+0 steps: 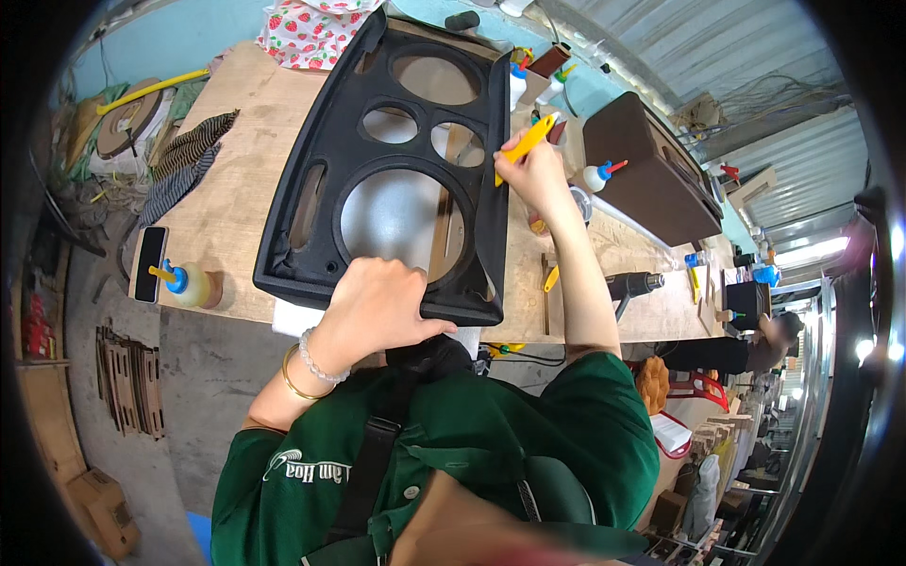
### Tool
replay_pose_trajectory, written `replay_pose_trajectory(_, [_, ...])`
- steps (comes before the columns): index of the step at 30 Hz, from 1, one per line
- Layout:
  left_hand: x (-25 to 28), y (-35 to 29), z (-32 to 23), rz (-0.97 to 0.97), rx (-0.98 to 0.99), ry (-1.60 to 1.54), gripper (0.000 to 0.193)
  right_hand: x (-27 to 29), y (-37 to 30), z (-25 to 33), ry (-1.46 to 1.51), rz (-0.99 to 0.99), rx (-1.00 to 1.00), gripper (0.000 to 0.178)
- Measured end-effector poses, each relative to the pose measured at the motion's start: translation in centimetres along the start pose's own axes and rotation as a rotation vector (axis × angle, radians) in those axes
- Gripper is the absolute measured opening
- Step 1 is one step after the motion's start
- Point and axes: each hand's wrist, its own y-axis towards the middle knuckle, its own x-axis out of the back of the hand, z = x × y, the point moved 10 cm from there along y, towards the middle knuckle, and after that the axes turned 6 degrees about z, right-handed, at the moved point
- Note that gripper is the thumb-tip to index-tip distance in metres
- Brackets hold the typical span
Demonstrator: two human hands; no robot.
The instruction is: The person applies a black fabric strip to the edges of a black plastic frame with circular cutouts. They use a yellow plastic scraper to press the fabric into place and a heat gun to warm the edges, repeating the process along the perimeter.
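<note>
Black cloth-covered rectangular panel (pixel 424 140), round openings: lying on pale wooden bench (pixel 241 156). Right hand (pixel 536 174): gripping slim yellow tool (pixel 524 148) at panel's right edge. Left hand (pixel 379 300): covering near edge; finger closure cannot be told.

Bright glare (pixel 864 350) at far right

My left hand (pixel 377 302) over near edge of black fabric-covered panel with round cutouts (pixel 411 154), fingers mostly hidden. My right hand (pixel 536 174) grips slim yellow plastic-handled tool (pixel 528 141), lower end at panel's right edge. Panel on pale plywood table (pixel 241 123). Left: dark striped cloth (pixel 184 165); nearer, black-screened phone (pixel 149 264) beside blue-collared squeeze bottle (pixel 196 286). Far right: dark brown box (pixel 628 170); nearer, black heat gun (pixel 634 285).
</note>
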Motion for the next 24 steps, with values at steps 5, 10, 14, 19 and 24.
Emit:
replay_pose_trajectory(5, [-0.3, 0.1, 0.0, 0.0, -0.012, 0.015, 0.066, -0.1, -6.9, 2.2, 0.108, 0.007, -0.13, 0.018])
replay_pose_trajectory(10, [-0.4, 0.1, -0.2, 0.007, -0.052, 0.003, 0.066, 0.2, -11.2, 4.2, 0.208, -0.081, -0.051, 0.016])
replay_pose_trajectory(14, [-0.5, 0.3, -0.2, 0.031, -0.08, -0.002, 0.065, -0.2, -7.5, 3.0, -0.003, -0.04, 0.004, 0.015])
replay_pose_trajectory(19, [-0.4, 0.2, 0.0, 0.011, -0.071, -0.057, 0.06, -0.3, 8.9, -3.3, -0.324, -0.089, -0.062, 0.02])
replay_pose_trajectory(24, [-0.2, -0.2, 0.1, -0.016, -0.058, -0.054, 0.057, -2.4, 18.7, -5.5, -0.668, -0.032, -0.044, 0.024])
